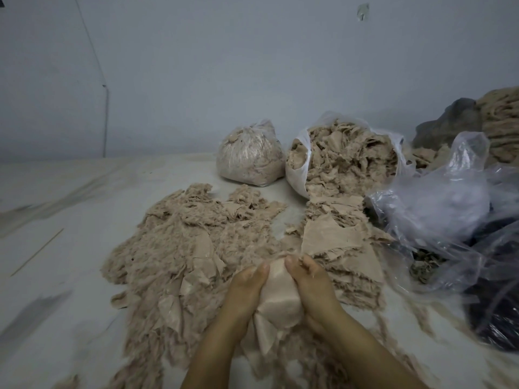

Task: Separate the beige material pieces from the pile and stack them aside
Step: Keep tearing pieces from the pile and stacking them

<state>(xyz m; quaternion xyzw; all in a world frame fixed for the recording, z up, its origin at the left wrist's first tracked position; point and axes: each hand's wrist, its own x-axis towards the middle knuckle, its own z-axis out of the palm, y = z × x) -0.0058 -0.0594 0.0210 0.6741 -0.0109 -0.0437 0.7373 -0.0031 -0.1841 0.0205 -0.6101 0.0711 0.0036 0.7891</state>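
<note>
Left hand point(247, 287) and right hand point(311, 284) both pinch one beige fabric piece point(280, 296); its frayed edges may drag neighbouring scraps from the pile point(191, 248).

Beige piece point(280, 290) between both hands' grips

Crumpled plastic bags point(438, 209) (clear), thin stick point(38, 252)

A wide pile of frayed beige scraps point(191, 248) is lying spread flat across the pale surface, its fuzzy edges trailing toward the near side. A smooth beige piece point(279, 296) is sitting bunched and raised at the pile's near edge. A smaller heap of flatter beige pieces point(334, 237) is lying just to the right, overlapping one another.
</note>
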